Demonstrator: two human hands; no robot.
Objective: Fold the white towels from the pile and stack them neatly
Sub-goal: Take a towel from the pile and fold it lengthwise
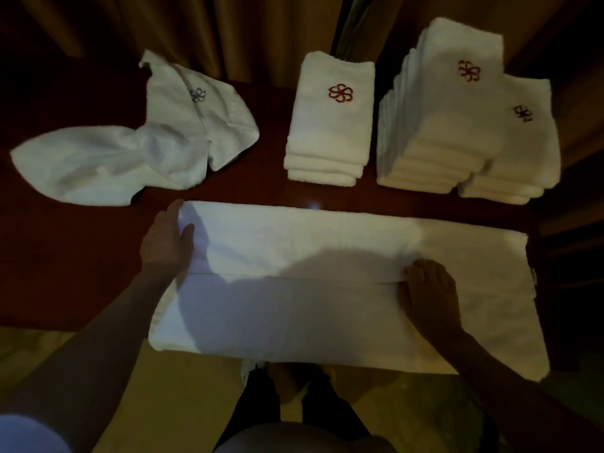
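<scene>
Views: I am working from one only, the head camera, so nothing is being shared between views.
Position: it is sitting above the near edge of the worktop (81, 256).
Direction: it is looking forward and steeply down.
Closeness: it is hanging near, at arm's reach.
Lens: the wide angle is bending the edges.

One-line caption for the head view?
Both hands, left hand and right hand, flatten a half-folded white towel before the folded stacks.

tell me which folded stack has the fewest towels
The middle stack, topped by a red emblem: only a few folded edges show, while the two stacks to its right show more layers.
</scene>
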